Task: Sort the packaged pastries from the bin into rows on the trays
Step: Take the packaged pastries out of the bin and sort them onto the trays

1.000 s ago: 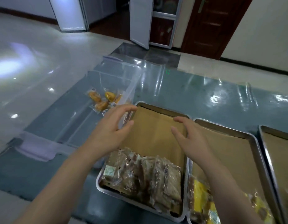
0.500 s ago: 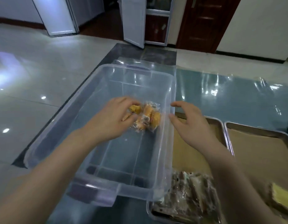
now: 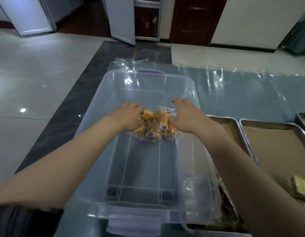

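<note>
A clear plastic bin with purple handles fills the middle of the head view. On its floor lies a small heap of yellow pastries in clear wrappers. My left hand is curled over the left side of the heap, fingers closed on a wrapped pastry. At the heap's right side, my right hand grips the packets there. Right of the bin stand metal trays lined with brown paper; the nearest tray is mostly hidden behind my right forearm.
Wrapped brown pastries show at the near end of the nearest tray, and a yellow packet lies on the second tray. A third tray's corner is at the right edge. Clear plastic sheeting covers the blue table. Tiled floor lies left.
My view has swung left from the trays to over the bin. Both hands have gone from above the tray down into the bin and closed on the pastry heap.
</note>
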The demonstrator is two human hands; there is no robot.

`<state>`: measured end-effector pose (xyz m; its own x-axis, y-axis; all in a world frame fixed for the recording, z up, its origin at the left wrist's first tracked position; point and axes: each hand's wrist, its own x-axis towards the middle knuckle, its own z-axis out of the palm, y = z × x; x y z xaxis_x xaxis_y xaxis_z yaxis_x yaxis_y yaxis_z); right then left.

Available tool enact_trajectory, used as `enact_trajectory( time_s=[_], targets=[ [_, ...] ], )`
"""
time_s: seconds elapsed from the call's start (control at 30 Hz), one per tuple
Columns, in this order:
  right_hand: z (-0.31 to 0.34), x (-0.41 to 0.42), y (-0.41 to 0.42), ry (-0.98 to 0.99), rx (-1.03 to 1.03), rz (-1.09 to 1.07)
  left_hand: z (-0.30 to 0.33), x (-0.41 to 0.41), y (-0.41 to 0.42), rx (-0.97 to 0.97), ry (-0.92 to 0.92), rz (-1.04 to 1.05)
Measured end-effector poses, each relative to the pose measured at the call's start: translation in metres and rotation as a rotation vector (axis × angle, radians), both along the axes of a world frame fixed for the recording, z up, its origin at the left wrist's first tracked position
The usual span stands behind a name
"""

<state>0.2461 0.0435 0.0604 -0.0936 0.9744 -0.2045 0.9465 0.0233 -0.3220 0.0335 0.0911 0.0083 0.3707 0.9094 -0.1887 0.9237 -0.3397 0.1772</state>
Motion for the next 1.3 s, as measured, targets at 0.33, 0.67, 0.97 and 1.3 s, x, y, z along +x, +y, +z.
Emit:
enact_trajectory(
  time_s=[0.33,0.67,0.97,1.3],
  targets=[
    [-0.074,-0.029,0.077,-0.074,-0.351,-0.173,-0.09,-0.012,0.041,-0.031,0.08,0.133],
    [-0.116,-0.042,0.077,0.0,-0.251,-0.283,-0.128,-0.013,0.041,-0.102,0.082,0.153],
    [-0.119,-0.033,0.084,0.253,-0.28,-0.466,-0.132,-0.014,0.042,-0.081,0.076,0.062],
    [-0.112,-0.031,0.089,0.204,-0.314,-0.482,-0.13,-0.015,0.041,-0.214,-0.136,0.09]
  ],
)
